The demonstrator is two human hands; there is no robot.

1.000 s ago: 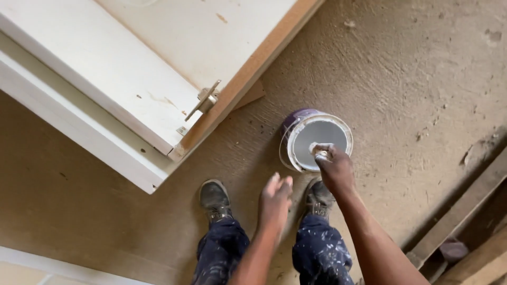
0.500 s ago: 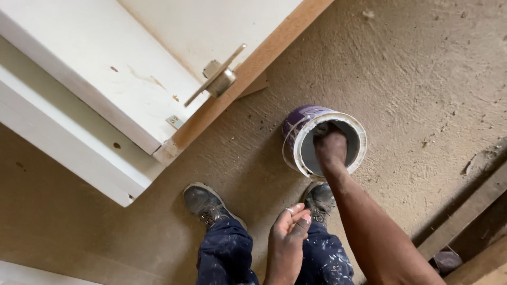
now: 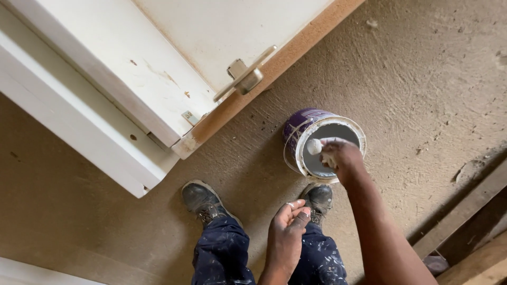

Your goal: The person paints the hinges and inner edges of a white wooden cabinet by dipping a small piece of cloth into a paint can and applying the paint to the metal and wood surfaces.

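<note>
Paint tin (image 3: pixel 296 132) on the floor (image 3: pixel 422 79) right of the door (image 3: pixel 174 58), beyond two boots (image 3: pixel 203 200).

right hand (image 3: pixel 340 157) lifted from paint can (image 3: pixel 322 143), white-coated tool end (image 3: pixel 314 146) now showing

Rough matt floor (image 3: pixel 422 95); glossy purple paint can (image 3: pixel 298 129); smooth painted wooden door (image 3: pixel 105 63).

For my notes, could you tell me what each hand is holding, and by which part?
The right hand holds a white-coated handle end over the paint can; the rest is hidden. The left hand holds nothing.
</note>
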